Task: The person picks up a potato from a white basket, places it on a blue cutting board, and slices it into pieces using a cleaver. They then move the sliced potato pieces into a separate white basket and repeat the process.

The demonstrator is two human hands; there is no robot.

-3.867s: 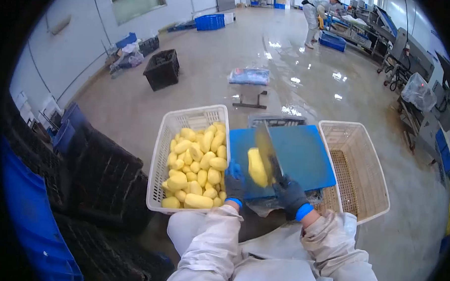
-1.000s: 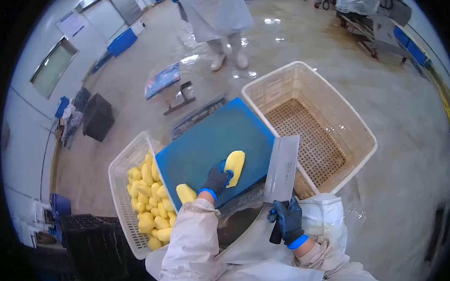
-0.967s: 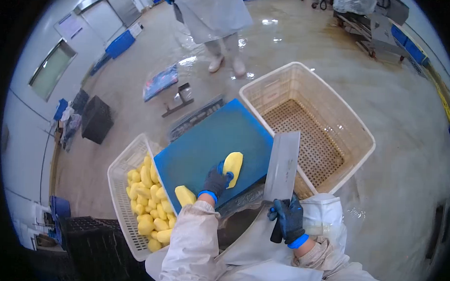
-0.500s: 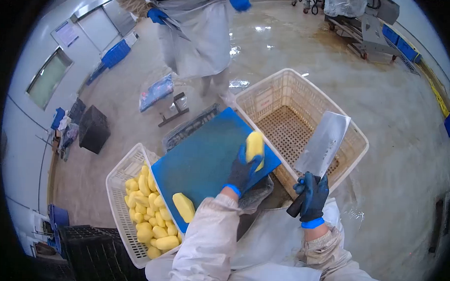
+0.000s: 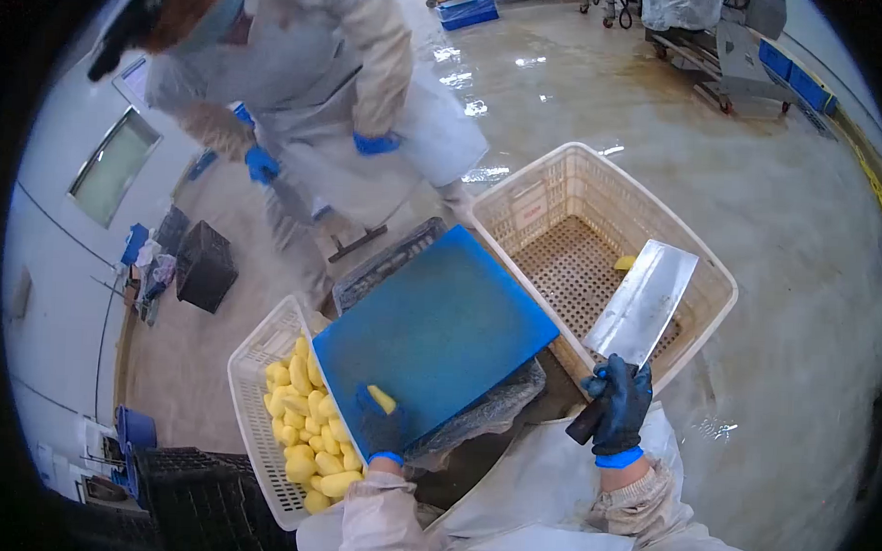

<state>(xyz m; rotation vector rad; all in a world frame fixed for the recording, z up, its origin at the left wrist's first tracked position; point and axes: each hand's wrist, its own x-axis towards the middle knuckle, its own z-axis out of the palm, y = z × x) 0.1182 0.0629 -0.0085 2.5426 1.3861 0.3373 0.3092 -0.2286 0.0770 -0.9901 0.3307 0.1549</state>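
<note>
On the lower left corner of the blue board (image 5: 434, 324), my left hand (image 5: 382, 427) is closed around a peeled potato (image 5: 381, 400), most of it hidden by the dark glove. My right hand (image 5: 621, 406) grips the black handle of a cleaver (image 5: 644, 300), whose wide blade points up and away over the near side of the large crate (image 5: 690, 231). Inside that crate, a small yellow piece (image 5: 624, 262) shows just behind the blade. Many peeled potatoes (image 5: 309, 426) fill the white basket (image 5: 252, 395) left of the board.
A co-worker (image 5: 302, 86) in a pale apron and blue gloves leans in beyond the board. Black crates (image 5: 200, 500) stand at the lower left, and a black bin (image 5: 206, 265) sits on the floor. Wheeled metal equipment (image 5: 725, 62) is at the back right.
My left hand has moved from the board's right side to its lower left corner, around the potato there. The potato it held is gone; a yellow piece shows in the crate. The co-worker is closer.
</note>
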